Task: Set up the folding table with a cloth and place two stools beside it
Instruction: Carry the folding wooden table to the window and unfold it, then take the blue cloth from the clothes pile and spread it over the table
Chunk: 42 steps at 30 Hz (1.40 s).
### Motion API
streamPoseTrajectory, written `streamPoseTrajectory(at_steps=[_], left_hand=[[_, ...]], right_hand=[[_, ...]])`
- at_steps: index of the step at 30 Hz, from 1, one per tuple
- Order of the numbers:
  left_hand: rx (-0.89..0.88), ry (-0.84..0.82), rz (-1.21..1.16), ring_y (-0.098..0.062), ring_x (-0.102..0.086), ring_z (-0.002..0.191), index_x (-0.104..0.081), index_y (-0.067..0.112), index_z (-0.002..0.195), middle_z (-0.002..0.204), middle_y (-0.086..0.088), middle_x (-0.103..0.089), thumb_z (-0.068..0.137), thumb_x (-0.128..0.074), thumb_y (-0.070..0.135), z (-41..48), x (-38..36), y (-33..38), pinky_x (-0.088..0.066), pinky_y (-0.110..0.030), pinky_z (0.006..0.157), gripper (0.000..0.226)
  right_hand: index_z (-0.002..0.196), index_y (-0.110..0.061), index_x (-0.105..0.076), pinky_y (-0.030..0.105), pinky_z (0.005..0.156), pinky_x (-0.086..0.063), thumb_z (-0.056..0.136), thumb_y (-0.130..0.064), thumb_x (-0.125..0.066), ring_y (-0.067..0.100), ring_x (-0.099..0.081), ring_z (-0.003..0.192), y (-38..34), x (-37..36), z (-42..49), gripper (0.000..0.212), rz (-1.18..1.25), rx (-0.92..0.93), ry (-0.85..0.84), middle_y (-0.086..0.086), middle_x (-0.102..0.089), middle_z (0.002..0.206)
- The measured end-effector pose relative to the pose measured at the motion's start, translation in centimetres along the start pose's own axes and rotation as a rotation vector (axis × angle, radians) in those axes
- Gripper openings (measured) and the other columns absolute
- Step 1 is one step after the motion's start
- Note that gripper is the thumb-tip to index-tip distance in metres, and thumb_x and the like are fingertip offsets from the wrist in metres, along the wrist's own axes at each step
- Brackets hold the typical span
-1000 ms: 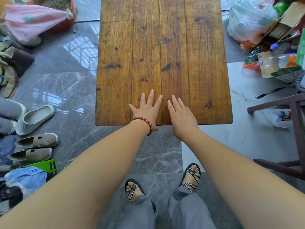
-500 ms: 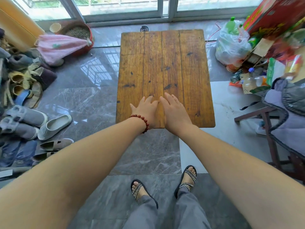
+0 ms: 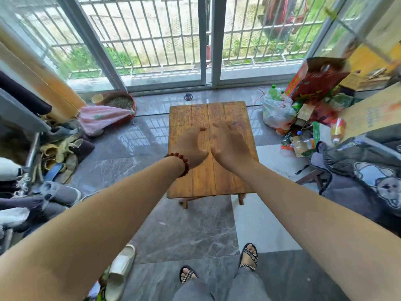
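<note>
Over the middle of the wooden folding counter (image 3: pixel 227 181) both hands hover side by side, blurred. Fingers (image 3: pixel 225 128) of the right hand (image 3: pixel 231 146) lie relaxed and slightly apart, holding nothing. Those of the left hand (image 3: pixel 191 148) seem bent under, though the blur hides how far. I cannot tell whether either palm touches the boards. A bead bracelet (image 3: pixel 181 162) circles the left wrist.

The counter stands on its legs on a glossy tile floor (image 3: pixel 191 231), bare, with no cloth on it and no stool plainly beside it. A dark wooden frame (image 3: pixel 312 179) at 3 o'clock, half under a grey blanket (image 3: pixel 358 181), may be a seat.

Likely trouble starts with the legs. If they are not fully spread, weight near the front edge could fold or tip the top, and the polished tiles would let the feet skate. At 1 to 2 o'clock a plastic bag (image 3: pixel 275 111) and bottles (image 3: pixel 301 144) crowd the right side, so a stool set there could knock them over. Piled shoes (image 3: pixel 58 155) at 9 o'clock and a pale slipper (image 3: pixel 120 268) at 7 o'clock invite a stumble while carrying things.
</note>
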<state>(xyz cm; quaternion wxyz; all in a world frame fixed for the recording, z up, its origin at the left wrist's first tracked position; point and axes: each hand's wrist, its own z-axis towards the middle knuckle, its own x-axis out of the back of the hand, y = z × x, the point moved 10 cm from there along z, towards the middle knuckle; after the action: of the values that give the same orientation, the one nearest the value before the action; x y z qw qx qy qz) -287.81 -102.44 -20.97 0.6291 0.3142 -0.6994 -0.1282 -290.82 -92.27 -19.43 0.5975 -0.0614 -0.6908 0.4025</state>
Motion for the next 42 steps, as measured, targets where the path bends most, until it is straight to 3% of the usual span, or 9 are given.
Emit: streamPoseTrajectory(at_steps=[3,6,12,17,23,28,32,42], left_hand=[[-0.043,0.053,-0.031,-0.02,-0.043,0.126,-0.039,0.018,0.137,0.142,-0.004,-0.043,0.079,-0.068,0.012,-0.8,3.3,2.3,-0.039,-0.024,0.094,0.066],[-0.075,0.096,-0.082,-0.018,-0.043,0.126,-0.04,0.018,0.136,0.139,-0.003,-0.045,0.078,-0.07,0.015,-1.6,6.3,3.9,-0.036,-0.023,0.095,0.065],[-0.117,0.13,-0.156,-0.017,-0.043,0.126,-0.039,0.021,0.137,0.139,0.0,-0.045,0.079,-0.07,0.018,-3.2,10.1,6.1,-0.033,-0.02,0.089,0.066],[-0.131,0.143,-0.263,-0.016,-0.042,0.128,-0.04,0.023,0.136,0.14,0.002,-0.044,0.079,-0.071,0.02,-5.3,12.6,6.5,-0.035,-0.023,0.093,0.065],[-0.16,0.155,-0.357,-0.016,-0.043,0.128,-0.043,0.028,0.133,0.138,0.006,-0.047,0.078,-0.073,0.022,-6.9,15.9,7.4,-0.042,-0.039,0.103,0.062],[-0.246,0.175,-0.406,-0.012,-0.045,0.124,-0.044,0.026,0.133,0.135,0.007,-0.049,0.08,-0.072,0.022,-7.9,18.5,9.0,-0.037,-0.024,0.093,0.06],[-0.275,0.178,-0.505,-0.011,-0.047,0.12,-0.046,0.026,0.13,0.131,0.009,-0.05,0.079,-0.073,0.021,-8.9,19.5,9.9,-0.041,-0.025,0.094,0.058],[-0.286,0.169,-0.634,-0.013,-0.05,0.119,-0.049,0.031,0.121,0.125,0.009,-0.054,0.078,-0.073,0.023,-10.7,19.6,11.8,-0.048,-0.039,0.097,0.05]], right_hand=[[0.133,-0.007,-0.044,0.023,0.086,-0.033,0.08,-0.009,-0.068,0.028,-0.047,0.121,-2.4,3.6,-0.1,0.058,0.023,0.024,0.072,0.01,-0.044,0.136],[0.132,-0.01,-0.047,0.022,0.087,-0.037,0.079,-0.011,-0.07,0.024,-0.05,0.119,-3.9,6.2,-0.6,0.058,0.068,0.029,0.115,0.007,-0.046,0.134],[0.131,-0.012,-0.049,0.038,0.09,-0.051,0.079,-0.014,-0.071,0.021,-0.053,0.115,-6.3,9.6,-1.7,0.056,0.154,0.021,0.175,0.005,-0.049,0.132],[0.125,-0.017,-0.053,0.04,0.088,-0.051,0.08,-0.019,-0.072,0.014,-0.055,0.108,-8.4,12.0,-2.8,0.049,0.238,0.009,0.235,0.0,-0.052,0.127],[0.12,-0.022,-0.055,0.024,0.079,-0.051,0.081,-0.022,-0.072,0.006,-0.054,0.104,-10.5,14.2,-4.0,0.043,0.343,0.009,0.311,-0.005,-0.054,0.124],[0.111,-0.028,-0.056,0.009,0.072,-0.045,0.082,-0.021,-0.072,-0.002,-0.055,0.098,-12.0,15.6,-5.1,0.034,0.431,0.008,0.355,-0.015,-0.056,0.112],[0.115,-0.02,-0.059,0.008,0.074,-0.046,0.082,-0.018,-0.072,-0.008,-0.057,0.095,-12.9,16.9,-5.9,0.035,0.493,0.002,0.398,-0.017,-0.059,0.109],[0.108,-0.024,-0.061,0.013,0.075,-0.047,0.083,-0.025,-0.069,-0.01,-0.06,0.092,-13.5,19.3,-8.0,0.027,0.566,0.011,0.426,-0.013,-0.063,0.11]])
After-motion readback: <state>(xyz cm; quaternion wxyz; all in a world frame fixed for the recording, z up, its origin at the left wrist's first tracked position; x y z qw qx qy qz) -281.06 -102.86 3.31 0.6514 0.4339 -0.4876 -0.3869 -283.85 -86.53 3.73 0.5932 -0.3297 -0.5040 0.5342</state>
